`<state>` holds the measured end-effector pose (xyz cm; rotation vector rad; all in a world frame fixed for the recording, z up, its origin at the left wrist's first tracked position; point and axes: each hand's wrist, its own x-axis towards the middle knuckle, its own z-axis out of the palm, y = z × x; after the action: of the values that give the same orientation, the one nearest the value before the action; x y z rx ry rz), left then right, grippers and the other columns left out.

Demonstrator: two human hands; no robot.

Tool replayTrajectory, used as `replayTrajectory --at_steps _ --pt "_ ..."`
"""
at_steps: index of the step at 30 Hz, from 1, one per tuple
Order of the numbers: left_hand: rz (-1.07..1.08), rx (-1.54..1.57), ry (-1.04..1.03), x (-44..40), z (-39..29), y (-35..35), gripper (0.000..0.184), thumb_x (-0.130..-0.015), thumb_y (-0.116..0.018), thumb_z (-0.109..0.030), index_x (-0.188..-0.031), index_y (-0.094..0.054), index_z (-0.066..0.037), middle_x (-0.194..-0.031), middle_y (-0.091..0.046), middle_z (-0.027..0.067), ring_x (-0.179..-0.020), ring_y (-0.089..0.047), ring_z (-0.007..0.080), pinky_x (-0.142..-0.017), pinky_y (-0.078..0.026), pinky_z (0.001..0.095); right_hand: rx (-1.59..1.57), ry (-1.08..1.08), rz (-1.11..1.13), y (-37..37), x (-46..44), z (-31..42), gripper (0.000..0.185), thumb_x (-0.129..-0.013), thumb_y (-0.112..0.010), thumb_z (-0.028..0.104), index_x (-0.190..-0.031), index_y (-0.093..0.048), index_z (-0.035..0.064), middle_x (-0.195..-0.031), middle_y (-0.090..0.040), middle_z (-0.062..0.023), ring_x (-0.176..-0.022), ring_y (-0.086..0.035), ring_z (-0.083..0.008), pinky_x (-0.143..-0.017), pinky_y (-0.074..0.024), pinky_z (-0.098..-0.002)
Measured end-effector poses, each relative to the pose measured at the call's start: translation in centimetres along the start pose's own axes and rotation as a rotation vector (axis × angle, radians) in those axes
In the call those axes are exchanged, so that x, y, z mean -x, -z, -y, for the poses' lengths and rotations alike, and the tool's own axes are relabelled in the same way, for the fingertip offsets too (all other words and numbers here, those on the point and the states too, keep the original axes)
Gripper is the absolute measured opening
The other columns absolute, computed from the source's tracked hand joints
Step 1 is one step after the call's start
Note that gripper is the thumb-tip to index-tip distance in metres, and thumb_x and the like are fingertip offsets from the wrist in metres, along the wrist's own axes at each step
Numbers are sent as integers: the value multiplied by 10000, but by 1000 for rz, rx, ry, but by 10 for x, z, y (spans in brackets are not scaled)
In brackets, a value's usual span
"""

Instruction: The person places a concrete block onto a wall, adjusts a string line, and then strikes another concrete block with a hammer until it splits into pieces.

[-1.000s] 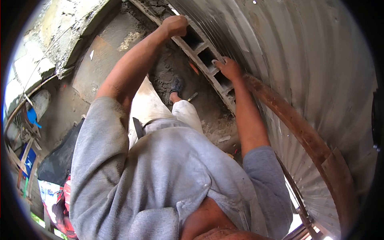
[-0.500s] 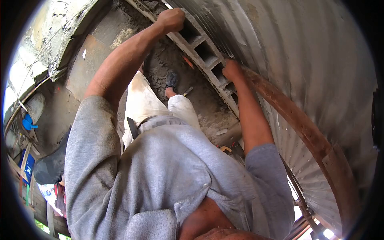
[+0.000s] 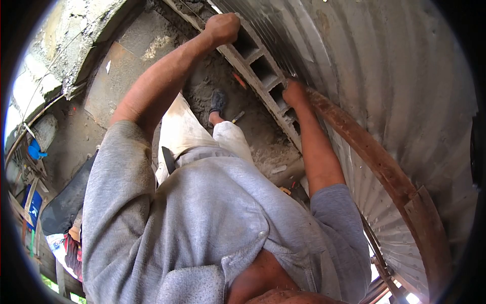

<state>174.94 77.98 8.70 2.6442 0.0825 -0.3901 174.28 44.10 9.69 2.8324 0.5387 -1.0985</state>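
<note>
A row of grey hollow concrete blocks (image 3: 264, 70) runs diagonally along the corrugated metal sheet. My left hand (image 3: 223, 29) is closed in a fist at the upper part of the blocks; what it grips, if anything, is hidden. Further down the same row, my right hand (image 3: 294, 94) is closed at the block edge beside the metal sheet, its fingertips mostly out of sight. Dark cavities of the blocks show between the two hands.
The corrugated metal sheet (image 3: 374, 76) rises on the right with a curved-looking wooden beam (image 3: 377, 152) across it. Below lie muddy ground and a small tool (image 3: 238, 117). At the left are a rough concrete wall (image 3: 76, 43), a blue object (image 3: 35, 150) and a black bag (image 3: 66, 207).
My right hand has moved slightly down the blocks, and its extended finger and thumb have closed. My left hand stays closed near the same spot.
</note>
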Motion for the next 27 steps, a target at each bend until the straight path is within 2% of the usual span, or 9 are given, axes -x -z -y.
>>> replayTrajectory --at_steps 12,15,17,18,20,22,24,25,27 --pt "25 18 -60 0 12 -6 189 -682 -615 -105 -804 -672 28 -837 -671 219 -839 -674 369 -699 -547 438 64 -65 49 9 4 10 397 -836 -540 68 -1228 -571 15 -1154 -613 -253 -1103 -586 -381 -936 -480 -457" --pt "87 44 -40 0 11 4 317 -719 -666 -185 -939 -652 43 -880 -666 234 -894 -660 375 -759 -536 446 48 -74 47 7 2 7 399 -834 -542 68 -1228 -572 13 -1157 -613 -248 -1102 -587 -380 -936 -479 -456" --pt "-296 309 125 16 -3 21 519 -750 -717 -261 -1135 -575 56 -1031 -644 248 -1052 -603 384 -896 -485 438 52 -52 25 2 2 5 397 -830 -543 66 -1222 -575 14 -1148 -618 -244 -1099 -588 -380 -936 -479 -456" --pt "-299 302 134 31 -7 24 519 -750 -717 -261 -1135 -575 56 -1031 -644 248 -1052 -603 384 -896 -485 438 49 -43 2 1 2 5 394 -827 -544 65 -1216 -578 14 -1140 -624 -239 -1097 -588 -380 -936 -478 -455" --pt "-907 461 200 64 -21 25 710 -770 -740 -260 -1307 -419 75 -1235 -544 278 -1198 -504 393 -1014 -405 417 63 -32 22 4 1 6 394 -819 -554 71 -1207 -575 3 -1143 -618 -248 -1099 -581 -390 -938 -472 -455" --pt "-757 706 563 93 -36 0 783 -759 -769 -250 -1337 -366 92 -1332 -449 293 -1258 -446 386 -1072 -350 407 80 -24 35 6 0 10 396 -811 -563 78 -1198 -573 -8 -1146 -612 -257 -1101 -574 -400 -940 -466 -456" --pt "-402 1005 678 111 -52 -17 929 -756 -789 -283 -1391 -241 115 -1343 -424 305 -1264 -443 354 -1084 -337 395 90 -55 79 9 -1 12 388 -814 -553 76 -1193 -575 -7 -1154 -609 -257 -1105 -574 -397 -941 -467 -455" --pt "-411 1008 680 109 -57 -26 929 -756 -789 -283 -1391 -241 115 -1343 -424 305 -1264 -443 354 -1084 -337 395 96 -50 75 11 0 13 388 -814 -553 76 -1193 -575 -7 -1154 -609 -257 -1105 -574 -397 -941 -467 -455" --pt "-220 1525 733 103 -66 -47 1062 -750 -804 -275 -1448 -89 86 -1326 -441 272 -1245 -456 321 -1023 -407 395 83 -69 60 11 3 16 386 -812 -552 77 -1188 -579 -8 -1149 -613 -254 -1105 -574 -397 -945 -464 -458"
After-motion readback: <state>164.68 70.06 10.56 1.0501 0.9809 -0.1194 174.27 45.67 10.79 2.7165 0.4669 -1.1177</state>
